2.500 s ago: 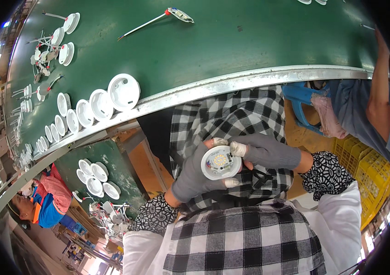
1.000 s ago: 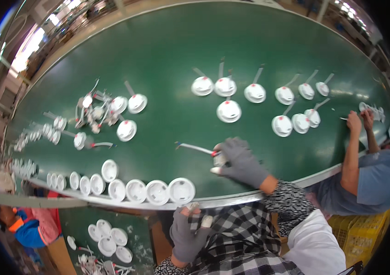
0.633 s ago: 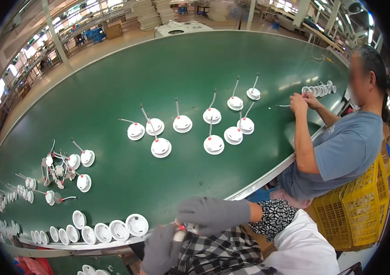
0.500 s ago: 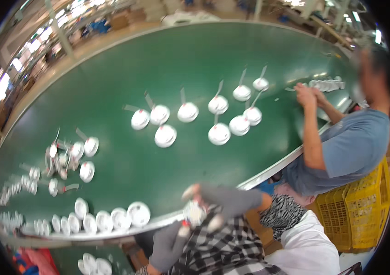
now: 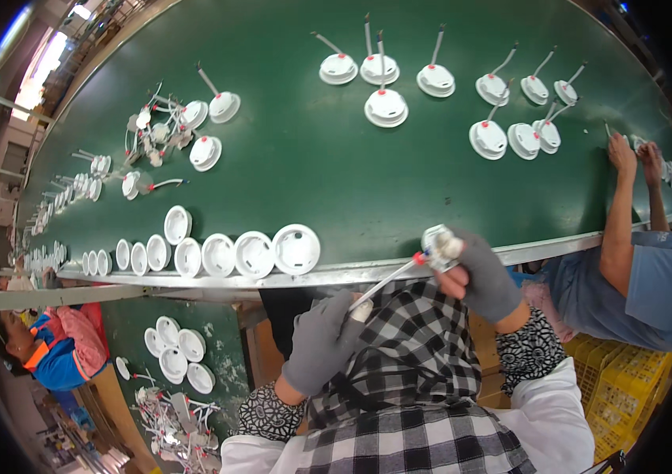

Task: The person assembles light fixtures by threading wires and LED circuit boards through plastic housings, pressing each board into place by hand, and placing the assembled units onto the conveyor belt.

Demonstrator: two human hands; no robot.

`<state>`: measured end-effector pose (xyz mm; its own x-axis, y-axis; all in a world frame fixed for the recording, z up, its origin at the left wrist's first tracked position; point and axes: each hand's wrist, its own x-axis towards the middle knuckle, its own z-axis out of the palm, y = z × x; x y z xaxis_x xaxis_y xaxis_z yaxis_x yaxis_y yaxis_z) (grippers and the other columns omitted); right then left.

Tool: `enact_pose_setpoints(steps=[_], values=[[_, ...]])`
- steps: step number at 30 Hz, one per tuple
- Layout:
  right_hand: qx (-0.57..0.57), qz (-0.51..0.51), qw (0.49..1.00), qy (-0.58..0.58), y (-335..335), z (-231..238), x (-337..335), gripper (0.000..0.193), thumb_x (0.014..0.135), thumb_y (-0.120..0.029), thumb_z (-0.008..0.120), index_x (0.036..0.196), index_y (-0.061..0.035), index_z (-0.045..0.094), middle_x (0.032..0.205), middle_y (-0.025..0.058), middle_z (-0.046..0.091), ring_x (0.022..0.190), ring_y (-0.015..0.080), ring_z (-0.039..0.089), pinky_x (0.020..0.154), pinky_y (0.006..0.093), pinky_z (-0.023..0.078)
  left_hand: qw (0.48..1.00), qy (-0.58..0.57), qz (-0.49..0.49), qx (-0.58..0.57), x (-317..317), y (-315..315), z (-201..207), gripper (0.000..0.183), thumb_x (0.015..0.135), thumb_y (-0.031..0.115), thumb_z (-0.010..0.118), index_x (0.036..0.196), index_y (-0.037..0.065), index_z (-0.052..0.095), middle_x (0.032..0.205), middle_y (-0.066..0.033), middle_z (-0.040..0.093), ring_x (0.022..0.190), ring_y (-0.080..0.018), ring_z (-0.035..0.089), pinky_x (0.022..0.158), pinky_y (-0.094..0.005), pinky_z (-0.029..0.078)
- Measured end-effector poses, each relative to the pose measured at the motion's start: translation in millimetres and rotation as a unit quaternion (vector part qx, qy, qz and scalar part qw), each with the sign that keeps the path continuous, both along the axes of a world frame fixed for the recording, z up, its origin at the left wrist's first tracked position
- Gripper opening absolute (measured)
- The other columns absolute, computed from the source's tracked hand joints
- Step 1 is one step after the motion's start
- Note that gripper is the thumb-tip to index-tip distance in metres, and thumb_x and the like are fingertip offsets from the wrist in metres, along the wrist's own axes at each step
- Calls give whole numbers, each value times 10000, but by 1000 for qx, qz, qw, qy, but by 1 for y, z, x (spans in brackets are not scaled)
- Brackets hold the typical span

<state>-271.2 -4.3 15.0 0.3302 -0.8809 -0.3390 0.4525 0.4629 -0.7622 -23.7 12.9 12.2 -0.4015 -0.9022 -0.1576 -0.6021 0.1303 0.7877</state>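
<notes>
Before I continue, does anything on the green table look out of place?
One white cup sits out of line, behind the row of white cups along the near edge. Farther back, wired parts lie in a tangled heap, unlike fixtures laid out at right.

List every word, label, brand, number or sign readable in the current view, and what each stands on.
No text can be read.
Small pale electronic part with a white cable, in the gray-gloved right hand: any print too small to read.
Round white plastic housings along the edge of the green tabletop: no legible marking.
Yellow plastic crate: no readable label.
</notes>
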Motion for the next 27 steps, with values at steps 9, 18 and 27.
enact_pose_setpoints(steps=[9, 18, 27], values=[[57, -70, 996, 15, 12, -2, 0, 274, 981, -243, 498, 881, -6, 595, 497, -45, 376, 391, 69, 378, 403, 228, 298, 973, -119, -19, -197, 15, 11, -7, 177, 817, 179, 673, 929, 67, 593, 740, -79, 614, 674, -251, 615, 578, -355, 485], [46, 44, 993, 95, 16, -6, -34, 298, 934, -236, 579, 957, 54, 638, 497, -27, 419, 368, 68, 387, 375, 228, 307, 951, -97, -287, 57, 82, -13, 26, 193, 836, 159, 636, 984, 42, 595, 858, -59, 646, 755, -216, 652, 628, -330, 511], [29, 110, 976, 183, 15, 10, 10, 351, 942, -298, 593, 1025, 39, 648, 554, -13, 508, 483, 54, 480, 480, 198, 369, 973, 172, -92, 122, 1, -8, 15, 255, 991, 238, 460, 1114, 58, 591, 697, -101, 592, 643, -211, 604, 680, -325, 473]])
